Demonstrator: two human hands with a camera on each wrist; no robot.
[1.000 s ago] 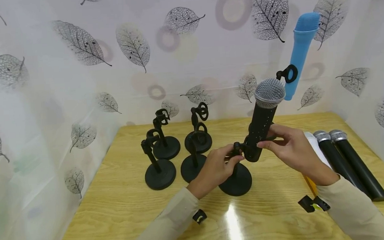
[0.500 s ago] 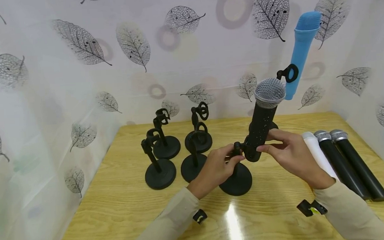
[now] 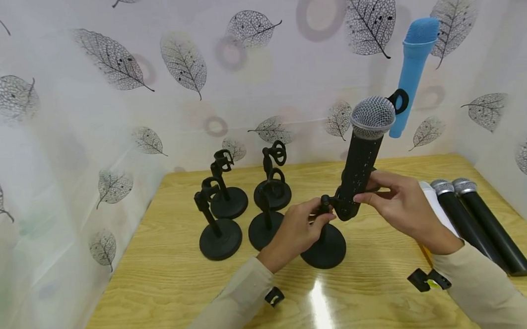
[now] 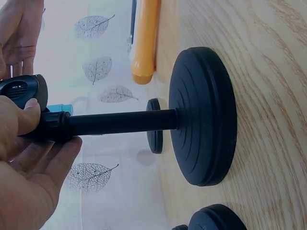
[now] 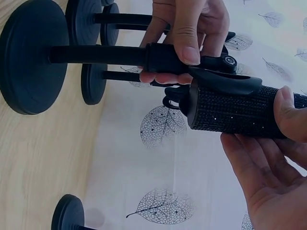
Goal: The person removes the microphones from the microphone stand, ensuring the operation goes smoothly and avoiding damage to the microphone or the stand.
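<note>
My left hand (image 3: 296, 232) grips the top of a black desk microphone stand (image 3: 323, 251), thumb and fingers round its collar. The stand's round base rests on the table. My right hand (image 3: 405, 214) pinches the lower body of a black, glitter-covered microphone (image 3: 361, 162) with a silver mesh head, tilted up and to the right. In the right wrist view the stand's clip (image 5: 230, 81) lies along the microphone's lower end, the left thumb just beside it. How far the microphone sits in the clip I cannot tell.
Several black stands with bare clips (image 3: 220, 239) stand to the left. Behind, a blue microphone (image 3: 412, 72) leans in another stand's clip. On the right lie a white microphone (image 3: 440, 210), two black ones (image 3: 495, 227) and an orange one (image 4: 145, 43).
The right hand slid slightly down the microphone, then back up. Now the microphone's head sits a little higher than half a second ago. The left hand and the stand have stayed put.
</note>
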